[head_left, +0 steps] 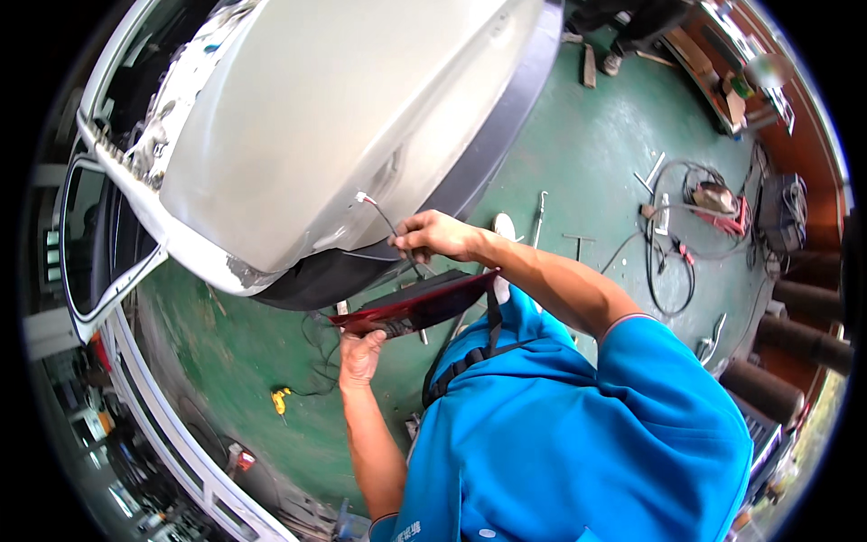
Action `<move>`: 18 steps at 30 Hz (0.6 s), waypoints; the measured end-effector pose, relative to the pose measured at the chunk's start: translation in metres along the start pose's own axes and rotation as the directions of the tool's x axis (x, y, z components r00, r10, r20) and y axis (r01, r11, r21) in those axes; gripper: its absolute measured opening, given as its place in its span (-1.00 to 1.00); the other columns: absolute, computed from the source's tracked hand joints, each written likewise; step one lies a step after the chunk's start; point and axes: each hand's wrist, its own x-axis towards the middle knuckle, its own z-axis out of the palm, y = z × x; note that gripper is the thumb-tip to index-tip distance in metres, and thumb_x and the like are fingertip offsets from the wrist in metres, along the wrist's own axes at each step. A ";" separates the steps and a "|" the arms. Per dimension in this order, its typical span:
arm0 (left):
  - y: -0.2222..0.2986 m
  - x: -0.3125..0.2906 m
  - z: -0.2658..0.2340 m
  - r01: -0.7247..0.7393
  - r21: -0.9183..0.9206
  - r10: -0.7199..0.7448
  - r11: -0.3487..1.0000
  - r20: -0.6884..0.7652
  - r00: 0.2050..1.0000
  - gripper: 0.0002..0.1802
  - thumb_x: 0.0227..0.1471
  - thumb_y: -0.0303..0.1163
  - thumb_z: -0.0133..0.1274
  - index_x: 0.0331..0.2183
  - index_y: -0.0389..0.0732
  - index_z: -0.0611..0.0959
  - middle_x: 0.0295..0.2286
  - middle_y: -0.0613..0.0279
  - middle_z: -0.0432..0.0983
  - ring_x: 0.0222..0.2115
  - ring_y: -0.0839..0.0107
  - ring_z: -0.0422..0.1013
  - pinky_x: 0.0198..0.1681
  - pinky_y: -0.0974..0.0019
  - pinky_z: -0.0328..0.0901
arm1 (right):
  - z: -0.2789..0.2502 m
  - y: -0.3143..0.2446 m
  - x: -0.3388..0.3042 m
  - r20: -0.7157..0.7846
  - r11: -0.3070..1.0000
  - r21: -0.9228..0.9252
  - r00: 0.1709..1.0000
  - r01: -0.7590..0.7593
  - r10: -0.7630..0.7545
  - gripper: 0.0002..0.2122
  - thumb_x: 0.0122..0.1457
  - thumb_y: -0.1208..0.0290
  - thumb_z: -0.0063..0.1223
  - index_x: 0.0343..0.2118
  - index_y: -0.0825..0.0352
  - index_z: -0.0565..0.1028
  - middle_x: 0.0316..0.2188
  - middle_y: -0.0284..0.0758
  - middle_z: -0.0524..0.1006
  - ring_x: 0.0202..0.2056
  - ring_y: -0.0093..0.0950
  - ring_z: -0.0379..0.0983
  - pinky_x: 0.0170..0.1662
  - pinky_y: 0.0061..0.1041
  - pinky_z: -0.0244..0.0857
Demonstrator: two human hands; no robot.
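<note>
Red glossy lamp [420, 305] in left hand [361, 355].

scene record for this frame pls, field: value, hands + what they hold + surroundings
setting: workshop with green painted floor
left hand: grips the lower end of a long dark red tail-light lens
right hand: pinches a thin grey wire coming off the panel
main object: large white car body panel with a dark grey lower edge
clothing: blue short-sleeved shirt
floor items: coiled black cables, small yellow tool
</note>
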 end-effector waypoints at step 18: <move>0.034 0.010 0.021 0.025 0.046 -0.025 0.999 0.003 1.000 -0.33 -0.09 -0.52 0.29 0.11 -0.26 0.47 0.03 0.06 0.47 0.02 0.12 0.43 0.13 -0.06 0.35 | 0.007 -0.012 0.016 -0.084 0.997 0.071 0.996 -0.031 0.037 -0.88 0.17 0.47 0.15 -0.36 0.44 0.54 -0.51 -0.30 0.56 -0.52 -0.52 0.53 -0.44 -0.54 0.47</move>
